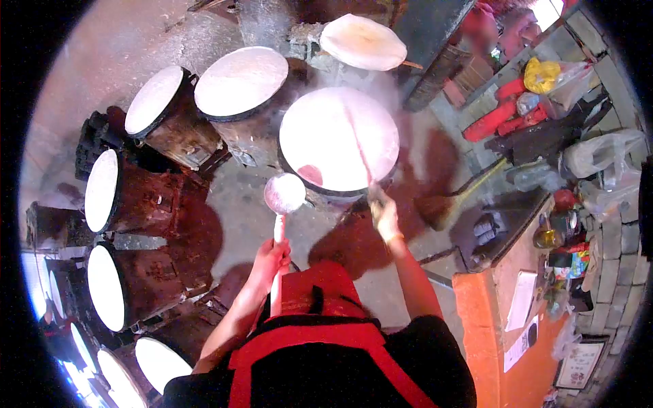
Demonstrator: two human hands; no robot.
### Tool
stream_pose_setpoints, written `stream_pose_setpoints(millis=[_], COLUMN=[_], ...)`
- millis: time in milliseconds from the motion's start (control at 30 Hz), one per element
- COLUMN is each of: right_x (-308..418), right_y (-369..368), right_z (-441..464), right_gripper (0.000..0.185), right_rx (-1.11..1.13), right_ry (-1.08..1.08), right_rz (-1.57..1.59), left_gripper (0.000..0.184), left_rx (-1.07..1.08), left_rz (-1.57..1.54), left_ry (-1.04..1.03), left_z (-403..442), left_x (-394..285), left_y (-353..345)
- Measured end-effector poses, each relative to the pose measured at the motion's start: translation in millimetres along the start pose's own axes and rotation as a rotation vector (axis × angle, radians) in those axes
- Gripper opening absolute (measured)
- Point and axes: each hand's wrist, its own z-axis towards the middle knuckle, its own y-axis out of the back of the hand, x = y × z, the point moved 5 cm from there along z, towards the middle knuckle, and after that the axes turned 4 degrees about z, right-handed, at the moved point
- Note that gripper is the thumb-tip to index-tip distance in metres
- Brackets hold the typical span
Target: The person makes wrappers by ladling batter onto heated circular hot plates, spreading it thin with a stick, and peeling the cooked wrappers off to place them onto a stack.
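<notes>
My left hand [273,258] is closed around the pale handle of a long ladle [279,228], its round bowl coated whitish and held beside the near left edge of a large round vat [326,200]. Bright white liquid [320,132] fills that vat nearly to the rim, with faint steam around it. My right hand [385,216] grips a long thin stick [359,144] at the vat's near right rim. The stick slants away from me across the white surface; whether its far end is under the liquid I cannot tell.
Several more white-topped drums curve round my left, including one barrel [241,81] close by. A round pale lid [364,42] lies behind the vat. At right are a broom [442,204], an orange-sided counter [476,319], bottles and plastic bags [605,153].
</notes>
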Motion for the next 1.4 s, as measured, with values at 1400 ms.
stream_pose_setpoints(millis=[1400], right_x=[29], right_y=[-50], right_z=[-89], right_gripper=[0.033], right_rx=[0.558], right_ry=[0.082], right_rz=[-0.216], left_gripper=[0.013], left_rx=[-0.155], left_rz=[-1.022], left_ry=[0.181], left_z=[-50], left_x=[69], left_y=[42])
